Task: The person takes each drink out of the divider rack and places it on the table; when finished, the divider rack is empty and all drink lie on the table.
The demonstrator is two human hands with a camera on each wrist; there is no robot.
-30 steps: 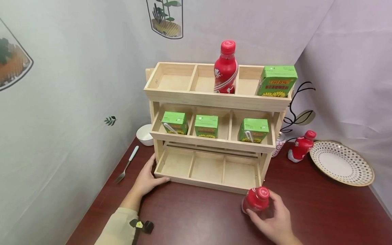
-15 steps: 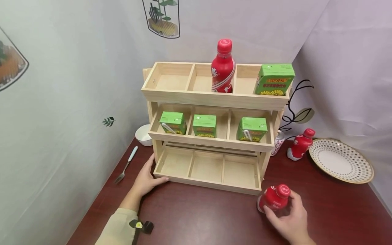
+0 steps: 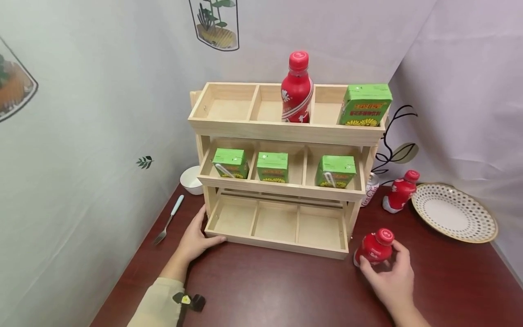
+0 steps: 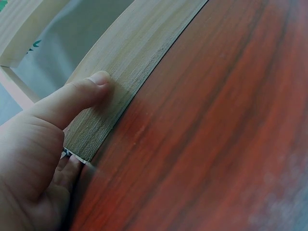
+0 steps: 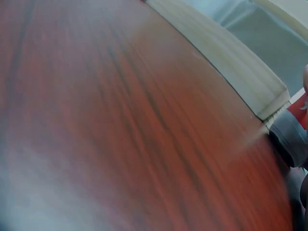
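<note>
At the front right corner of the three-tier wooden shelf (image 3: 282, 247), my right hand (image 3: 394, 279) grips a red drink bottle (image 3: 373, 249) with a red cap, thumb on the near side and fingers on the far side. The right wrist view catches only the bottle's clear lower part (image 5: 288, 137) at its right edge. My left hand (image 3: 195, 240) holds the shelf's lower left corner. In the left wrist view its thumb (image 4: 84, 96) lies on the front board (image 4: 127, 62), with other fingers round the side, partly hidden.
The top tier bears a red bottle (image 3: 297, 93) and a green drink carton (image 3: 365, 105); several green cartons (image 3: 272, 168) stand in the middle tier. Right lie a can (image 3: 370, 188), another red bottle (image 3: 400, 193) and a dotted plate (image 3: 453, 213). Left are a bowl (image 3: 191, 181) and fork (image 3: 168, 220).
My right hand has carried the red bottle rightward along the shelf front, past its right corner, then a little farther back. The left hand stays at its corner.
</note>
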